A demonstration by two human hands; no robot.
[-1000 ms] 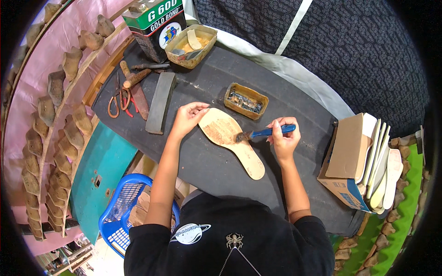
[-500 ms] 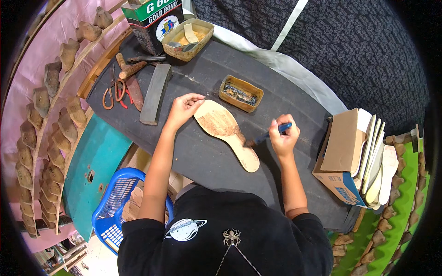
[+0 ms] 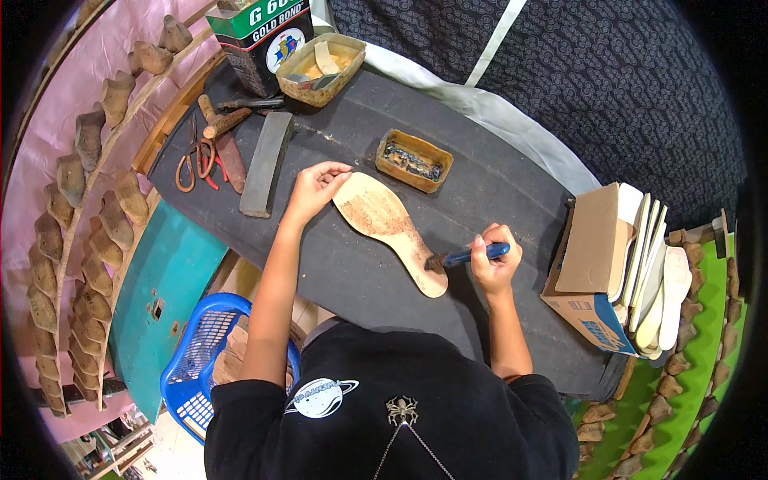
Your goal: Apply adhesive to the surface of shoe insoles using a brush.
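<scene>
A tan insole lies on the dark tabletop, with brown patches across its middle and narrower end. My left hand pinches its wide end at the upper left edge. In my right hand is a blue-handled brush, its dark bristle end touching the insole near the narrow end. Just beyond the insole stands a small rectangular tub with dark, crusted residue inside.
A grey block, scissors and wooden-handled tools lie at the left. Behind them stand a metal can and a larger tub. At the right, a cardboard box holds several insoles. A blue basket is below the table's left side.
My right hand has moved slightly toward me, and the brush tip has shifted down along the insole toward its narrow end. My left hand keeps its hold.
</scene>
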